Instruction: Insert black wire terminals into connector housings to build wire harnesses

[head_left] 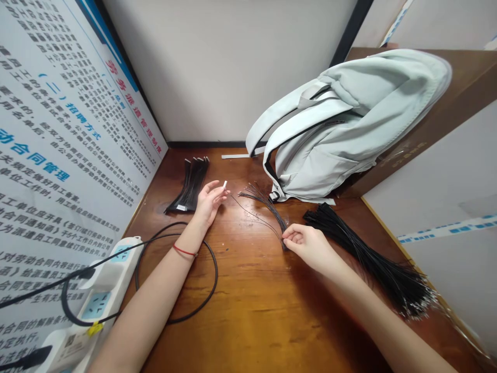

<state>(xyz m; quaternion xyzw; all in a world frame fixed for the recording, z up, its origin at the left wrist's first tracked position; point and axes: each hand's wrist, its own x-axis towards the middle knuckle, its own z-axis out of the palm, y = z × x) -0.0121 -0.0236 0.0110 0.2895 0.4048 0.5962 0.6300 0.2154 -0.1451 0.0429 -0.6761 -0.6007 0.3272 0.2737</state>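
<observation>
In the head view my left hand (212, 202) pinches a small white connector (224, 184) between thumb and fingertips, raised above the table. A single thin black wire (252, 213) runs in a curve from near those fingertips to my right hand (308, 246). My right hand is closed in a pinch on this wire, at the lower end of a small bundle of black wires (267, 203) with bare-looking tips fanned toward the back. Which strands the right fingers grip is partly hidden. Left of my left hand lies a stack of black wires (190, 181) with white ends.
A large bundle of black wires (365, 254) lies to the right, near my right forearm. A pale backpack (349, 129) leans at the back right against cardboard. A black cable (216, 280) loops under my left forearm, beside a white power strip (112, 280).
</observation>
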